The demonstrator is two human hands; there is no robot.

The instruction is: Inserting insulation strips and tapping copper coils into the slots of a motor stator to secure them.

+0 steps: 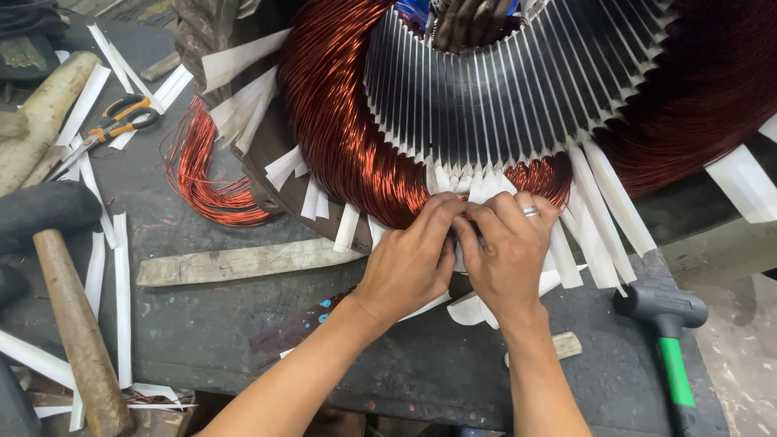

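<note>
A large motor stator [502,97] with grey slotted steel laminations lies in front of me, wrapped in thick copper wire coils [340,129]. White insulation paper strips [603,214] stick out of its near slots. My left hand [409,263] and my right hand [506,251], which wears a ring, are side by side at the near rim, fingertips pinching a white paper strip [469,194] at the slot edge. Another person's hand [469,23] shows inside the bore at the top.
A loose copper wire bundle [206,182] lies left of the stator. Orange-handled scissors [113,125], a wooden-handled hammer [69,316], a flat wooden stick [235,263] and cut paper strips [121,299] lie on the dark workbench [210,332]. A green-handled mallet [668,344] rests at right.
</note>
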